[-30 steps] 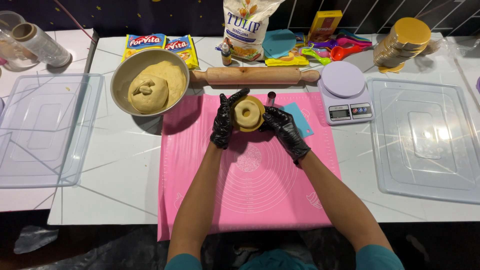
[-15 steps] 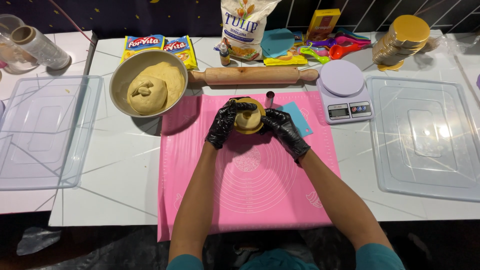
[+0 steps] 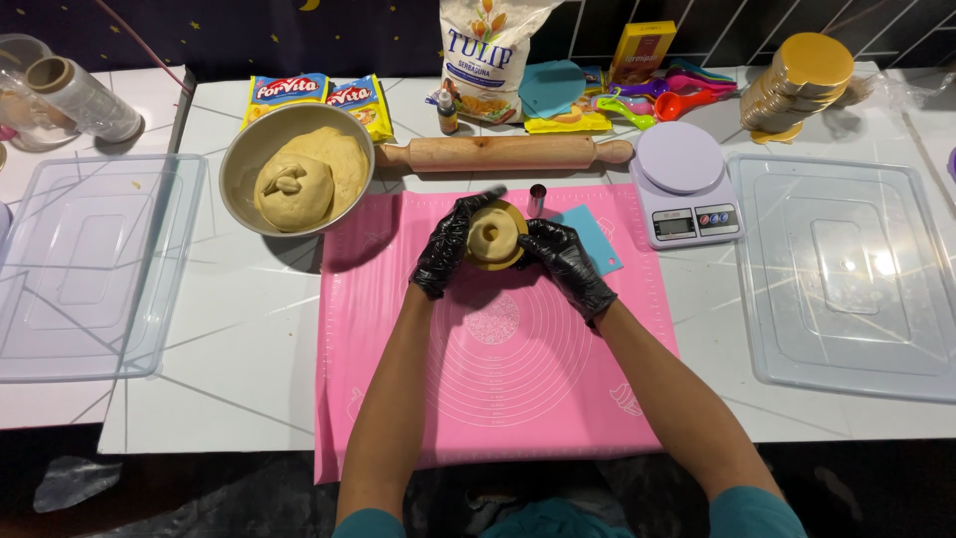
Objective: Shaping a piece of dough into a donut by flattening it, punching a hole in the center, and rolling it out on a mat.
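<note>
Both my hands wear black gloves and meet over the far part of a pink silicone baking mat [image 3: 518, 379]. My left hand [image 3: 447, 245] and my right hand [image 3: 564, 262] together hold a small round gold dish [image 3: 495, 239] with a piece of yellow dough pressed into it. A metal bowl [image 3: 296, 169] with a large lump of yellow dough stands at the mat's far left corner. A small metal cylinder cutter [image 3: 537, 198] and a blue scraper [image 3: 595, 233] sit just beyond my right hand.
A wooden rolling pin [image 3: 503, 152] lies behind the mat. A digital scale [image 3: 682, 184] stands to the right, with a stack of gold dishes [image 3: 795, 85] behind it. Clear plastic trays [image 3: 846, 269] [image 3: 85, 264] flank the work area. A flour bag, packets and measuring spoons line the back.
My hands have turned the gold dish slightly and lowered it a little toward the mat. My left fingers have shifted around its rim. Nothing else has moved.
</note>
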